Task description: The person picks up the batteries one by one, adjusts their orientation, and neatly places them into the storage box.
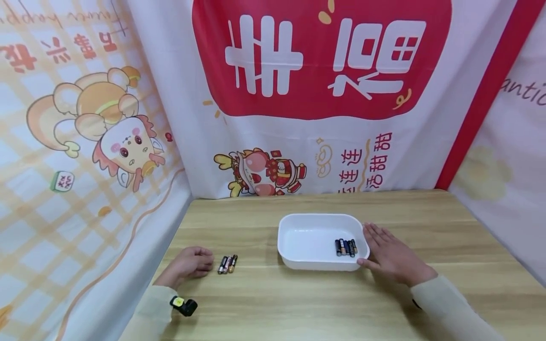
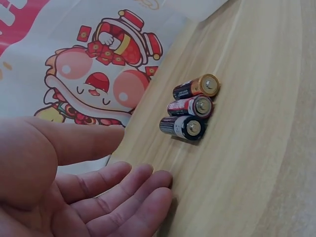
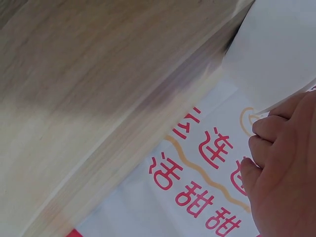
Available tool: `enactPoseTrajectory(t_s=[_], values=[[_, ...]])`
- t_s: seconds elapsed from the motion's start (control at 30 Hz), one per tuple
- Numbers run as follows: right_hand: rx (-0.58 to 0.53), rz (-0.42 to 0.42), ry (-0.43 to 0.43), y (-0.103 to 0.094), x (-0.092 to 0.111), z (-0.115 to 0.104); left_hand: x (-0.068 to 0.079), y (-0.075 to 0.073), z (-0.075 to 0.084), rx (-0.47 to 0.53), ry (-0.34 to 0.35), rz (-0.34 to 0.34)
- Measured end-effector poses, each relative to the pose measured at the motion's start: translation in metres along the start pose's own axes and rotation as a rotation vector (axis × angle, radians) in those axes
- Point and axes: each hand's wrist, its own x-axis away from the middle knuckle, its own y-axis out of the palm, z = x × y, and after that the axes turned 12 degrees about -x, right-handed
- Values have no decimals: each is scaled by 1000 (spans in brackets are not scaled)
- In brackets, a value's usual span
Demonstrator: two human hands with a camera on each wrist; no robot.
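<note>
Three AA-size batteries [image 1: 227,264] lie side by side on the table, left of the white dish. Beside them, my left hand [image 1: 192,263] has its fingers loosely bent and nothing in its grasp. In the left wrist view a gap shows between these fingertips and the batteries, which have gold-and-black, red and black-and-white wrappers. The white rectangular dish [image 1: 320,266] holds several batteries [image 1: 346,247] in a row toward its right end. My right hand [image 1: 390,255] rests against that end, fingers stretched along the side wall and thumb at the front corner.
The wood-grain table [image 1: 264,303] ends at a printed cloth [image 1: 324,156] hanging behind it. Other printed cloths hang at the left and right sides. A black device with a yellow tag [image 1: 183,304] sits on the left wrist.
</note>
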Motion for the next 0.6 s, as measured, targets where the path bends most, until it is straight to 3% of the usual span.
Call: enactPoseTrajectory(t_s=[0.6], values=[[8, 20, -11, 1, 2, -1, -2, 16, 10, -67, -15, 28]])
